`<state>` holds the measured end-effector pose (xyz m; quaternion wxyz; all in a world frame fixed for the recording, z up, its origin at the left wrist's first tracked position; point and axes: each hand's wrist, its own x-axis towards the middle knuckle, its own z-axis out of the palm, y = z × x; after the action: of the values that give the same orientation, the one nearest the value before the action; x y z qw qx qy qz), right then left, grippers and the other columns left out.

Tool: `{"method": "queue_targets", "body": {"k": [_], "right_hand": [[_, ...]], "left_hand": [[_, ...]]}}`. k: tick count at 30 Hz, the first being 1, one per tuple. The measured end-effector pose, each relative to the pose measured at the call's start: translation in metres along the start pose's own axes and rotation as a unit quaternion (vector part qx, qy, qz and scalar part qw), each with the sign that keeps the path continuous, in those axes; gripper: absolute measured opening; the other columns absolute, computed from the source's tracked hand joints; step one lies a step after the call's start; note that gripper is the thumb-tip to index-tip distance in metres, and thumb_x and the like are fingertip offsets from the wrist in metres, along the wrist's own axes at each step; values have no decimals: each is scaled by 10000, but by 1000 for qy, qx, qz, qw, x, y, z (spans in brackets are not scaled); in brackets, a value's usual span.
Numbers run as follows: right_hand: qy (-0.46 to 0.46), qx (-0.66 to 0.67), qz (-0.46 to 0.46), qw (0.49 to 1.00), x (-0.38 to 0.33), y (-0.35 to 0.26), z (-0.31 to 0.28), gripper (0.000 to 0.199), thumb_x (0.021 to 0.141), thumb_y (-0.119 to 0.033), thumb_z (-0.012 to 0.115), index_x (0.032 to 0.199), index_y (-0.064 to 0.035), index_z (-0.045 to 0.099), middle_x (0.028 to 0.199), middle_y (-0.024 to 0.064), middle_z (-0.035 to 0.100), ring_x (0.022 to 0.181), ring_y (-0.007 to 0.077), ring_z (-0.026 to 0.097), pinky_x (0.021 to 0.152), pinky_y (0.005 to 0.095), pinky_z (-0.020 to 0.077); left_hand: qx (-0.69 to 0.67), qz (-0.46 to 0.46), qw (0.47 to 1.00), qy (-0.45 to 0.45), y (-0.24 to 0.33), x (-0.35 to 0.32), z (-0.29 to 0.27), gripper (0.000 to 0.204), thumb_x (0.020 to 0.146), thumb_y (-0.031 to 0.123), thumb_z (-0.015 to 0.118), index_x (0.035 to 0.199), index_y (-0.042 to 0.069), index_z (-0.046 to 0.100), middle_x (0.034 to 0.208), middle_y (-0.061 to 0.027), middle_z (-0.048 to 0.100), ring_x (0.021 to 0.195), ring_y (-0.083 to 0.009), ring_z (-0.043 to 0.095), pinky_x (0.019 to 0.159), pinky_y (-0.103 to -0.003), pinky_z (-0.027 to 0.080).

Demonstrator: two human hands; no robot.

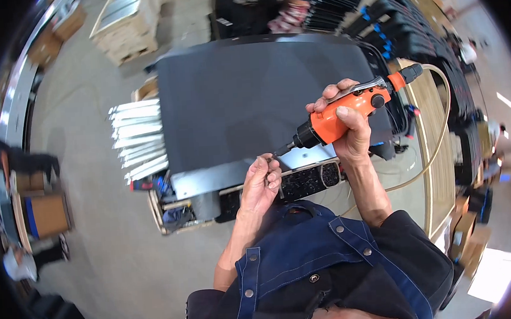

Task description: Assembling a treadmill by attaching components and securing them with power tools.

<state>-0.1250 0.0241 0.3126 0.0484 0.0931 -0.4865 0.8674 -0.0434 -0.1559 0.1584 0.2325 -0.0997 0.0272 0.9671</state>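
Observation:
My right hand (347, 127) grips an orange and black air-powered screwdriver (346, 112), held level with its bit pointing left and down. A tan hose (441, 136) runs from its rear end and curves down to the right. My left hand (261, 182) is pinched at the tip of the bit (279, 151), fingers closed on something too small to make out. Both hands hover over the near edge of a large dark flat panel (251, 95) with a shiny metal border (210, 183).
Silver metal strips (140, 140) lie stacked left of the panel. A perforated black part (303, 181) sits below the panel's near edge. Cardboard boxes (45, 213) stand far left, pallets (124, 27) at top, black parts racks (411, 27) at upper right, and a wooden bench edge (437, 172) at right.

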Motion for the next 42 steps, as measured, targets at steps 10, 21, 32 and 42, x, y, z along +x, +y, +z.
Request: {"method": "queue_targets", "body": {"k": [10, 21, 32, 42], "right_hand": [[164, -18, -78, 983, 73, -87, -197, 439, 835, -43, 716, 1232, -40, 529, 1097, 151, 675, 913, 285, 719, 869, 471, 590], [229, -124, -248, 933, 226, -104, -349, 467, 764, 51, 786, 1173, -7, 569, 1062, 166, 711, 930, 243, 727, 846, 378, 607], [141, -303, -161, 929, 367, -72, -377, 419, 744, -7, 774, 1135, -16, 623, 1009, 68, 720, 874, 110, 669, 822, 285, 559], [32, -353, -98, 930, 384, -69, -383, 369, 746, -19, 737, 1098, 3, 629, 945, 45, 691, 868, 123, 662, 842, 301, 553]], "left_hand": [[95, -44, 991, 85, -134, 201, 77, 248, 1050, 293, 580, 1085, 51, 622, 858, -31, 621, 639, -70, 483, 507, -203, 399], [48, -207, 974, 73, -204, 504, 108, 278, 1071, 383, 512, 1074, 115, 585, 680, 56, 397, 522, -54, 318, 422, -219, 262], [61, -217, 960, 165, -189, 640, 131, 308, 1081, 293, 442, 805, 171, 505, 558, 97, 392, 424, -50, 347, 369, -219, 267], [203, -170, 948, 174, -164, 556, 144, 183, 1045, 109, 506, 1178, -6, 558, 1023, -99, 621, 841, -175, 593, 720, -278, 506]]}}
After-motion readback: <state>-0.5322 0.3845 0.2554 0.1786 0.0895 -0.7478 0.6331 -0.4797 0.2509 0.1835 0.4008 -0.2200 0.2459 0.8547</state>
